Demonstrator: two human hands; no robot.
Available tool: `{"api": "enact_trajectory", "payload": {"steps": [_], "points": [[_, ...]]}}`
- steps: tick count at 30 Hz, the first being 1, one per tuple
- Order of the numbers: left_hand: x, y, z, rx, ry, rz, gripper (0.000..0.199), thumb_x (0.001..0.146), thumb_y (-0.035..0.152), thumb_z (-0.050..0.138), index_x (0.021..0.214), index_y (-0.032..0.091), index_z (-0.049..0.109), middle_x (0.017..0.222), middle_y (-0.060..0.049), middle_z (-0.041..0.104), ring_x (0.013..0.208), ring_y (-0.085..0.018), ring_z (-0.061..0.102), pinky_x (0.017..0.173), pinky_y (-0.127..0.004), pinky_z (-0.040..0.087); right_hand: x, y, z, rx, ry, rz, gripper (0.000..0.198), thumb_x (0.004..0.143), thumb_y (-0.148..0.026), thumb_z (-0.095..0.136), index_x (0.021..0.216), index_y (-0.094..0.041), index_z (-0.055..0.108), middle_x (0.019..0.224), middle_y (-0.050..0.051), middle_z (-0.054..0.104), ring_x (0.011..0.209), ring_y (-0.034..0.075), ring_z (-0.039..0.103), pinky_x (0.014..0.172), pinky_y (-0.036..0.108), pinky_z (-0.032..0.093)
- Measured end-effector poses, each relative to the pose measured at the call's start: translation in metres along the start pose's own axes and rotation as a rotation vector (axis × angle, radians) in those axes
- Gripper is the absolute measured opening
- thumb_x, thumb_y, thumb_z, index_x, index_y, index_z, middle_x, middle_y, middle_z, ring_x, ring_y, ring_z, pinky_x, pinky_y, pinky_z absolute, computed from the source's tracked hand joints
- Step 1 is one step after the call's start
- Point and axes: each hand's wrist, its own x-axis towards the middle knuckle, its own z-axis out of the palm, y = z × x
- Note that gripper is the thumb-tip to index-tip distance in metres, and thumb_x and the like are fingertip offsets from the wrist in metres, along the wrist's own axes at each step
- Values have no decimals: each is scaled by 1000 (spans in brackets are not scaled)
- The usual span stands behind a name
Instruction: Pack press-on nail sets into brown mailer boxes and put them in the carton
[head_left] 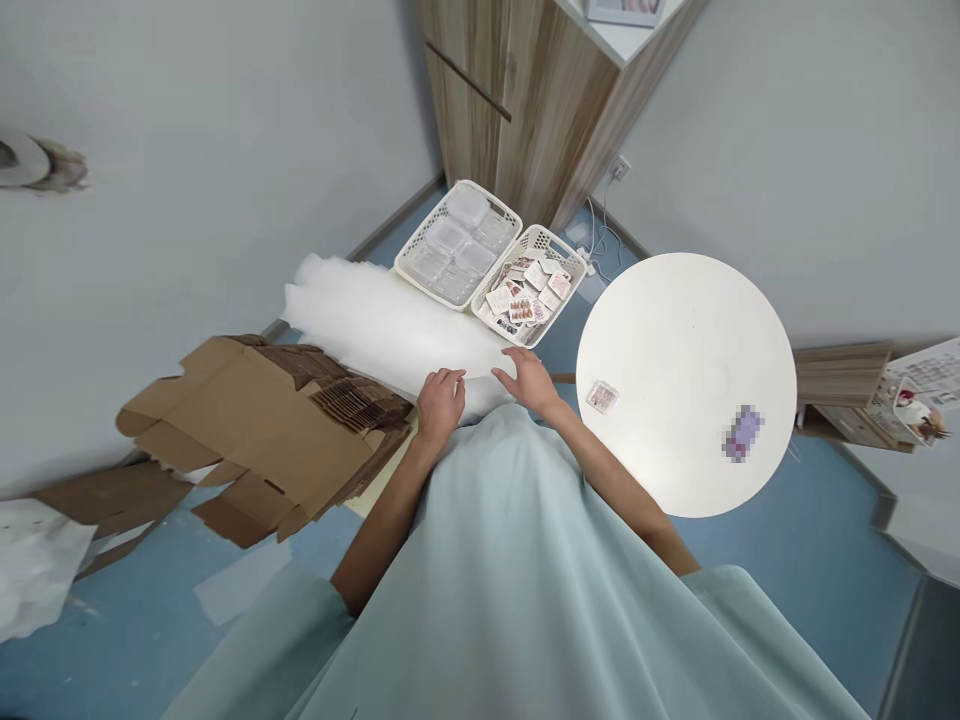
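A stack of white foam sheets (390, 325) lies in front of me, its near end by the hem of my light green garment. My left hand (441, 405) rests over the near end of the sheets, fingers loosely bent, and nothing shows in it. On the other side of that end, my right hand (529, 382) has its thumb spread from its fingers and holds nothing. Whether either hand touches the foam I cannot tell. Just beyond my right hand stands a white basket (553, 328) of printed cards, some carrying small press-on nails.
Another white basket (405, 262) holds clear plastic boxes. Flattened brown cartons (262, 430) are piled at left. On the right, a round white table (675, 340) carries a small clear package (602, 397) and a blurred purple object (742, 434). A wood-grain cabinet (525, 90) stands behind.
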Motion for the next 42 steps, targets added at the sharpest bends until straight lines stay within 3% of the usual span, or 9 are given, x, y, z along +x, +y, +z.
{"api": "enact_trajectory", "payload": {"steps": [3, 7, 12, 16, 19, 25, 31, 37, 42], "points": [[-8, 19, -18, -71, 79, 86, 26, 102, 21, 53, 119, 22, 73, 107, -9, 77, 94, -28, 66, 89, -42, 53, 8, -6, -6, 19, -34, 42, 57, 107, -49, 60, 149, -11, 58, 152, 20, 61, 146, 33, 54, 121, 43, 42], [-15, 52, -41, -141, 163, 233, 24, 103, 19, 56, 120, 23, 72, 101, -6, 76, 87, -23, 66, 88, -39, 55, 11, -13, -19, 81, -132, 142, 75, 105, -70, 50, 154, -13, 53, 145, 20, 68, 138, 35, 62, 114, 42, 47], [-19, 94, -58, -175, 196, 391, 23, 104, 18, 56, 120, 24, 71, 101, -6, 75, 91, -22, 68, 86, -37, 56, 5, 5, -38, 69, -265, 308, 92, 97, -88, 38, 140, -11, 65, 133, 23, 73, 129, 41, 67, 104, 45, 52], [-19, 126, -59, -189, 184, 516, 25, 104, 18, 56, 123, 26, 71, 102, -6, 76, 91, -22, 69, 86, -39, 57, -16, 40, -59, 225, -262, 225, 72, 93, -75, 63, 130, -14, 74, 120, 17, 78, 111, 33, 73, 95, 40, 56], [-18, 151, -51, -181, 147, 605, 27, 105, 19, 56, 126, 27, 70, 103, -6, 76, 91, -23, 70, 85, -40, 58, -47, 64, -81, 441, -89, 48, 57, 96, -51, 68, 143, -19, 68, 113, 9, 78, 96, 24, 72, 90, 38, 57], [-22, 209, -11, -200, 18, 752, 26, 106, 20, 55, 127, 26, 70, 101, -7, 76, 90, -22, 70, 82, -39, 59, -127, 116, -132, 658, 268, 98, 34, 98, -36, 61, 124, -25, 80, 117, 5, 76, 67, 14, 63, 73, 34, 57], [-34, 264, 43, -226, -142, 876, 25, 107, 18, 53, 124, 24, 71, 106, -8, 77, 94, -22, 70, 85, -39, 57, -203, 183, -160, 650, 630, 251, 27, 98, -39, 64, 114, -25, 81, 113, 3, 78, 67, 14, 62, 75, 33, 56], [-42, 298, 108, -225, -337, 910, 27, 109, 23, 50, 126, 23, 71, 109, -9, 76, 103, -25, 71, 95, -44, 57, -258, 242, -149, 643, 847, 425, 35, 97, -45, 59, 117, -23, 78, 119, 7, 78, 69, 16, 61, 78, 37, 57], [-48, 312, 163, -132, -573, 844, 42, 107, 41, 55, 144, 23, 62, 159, -16, 55, 145, -34, 54, 119, -55, 46, -281, 286, -115, 658, 977, 583, 39, 96, -42, 54, 120, -20, 74, 129, 11, 75, 84, 20, 67, 87, 38, 57]]}}
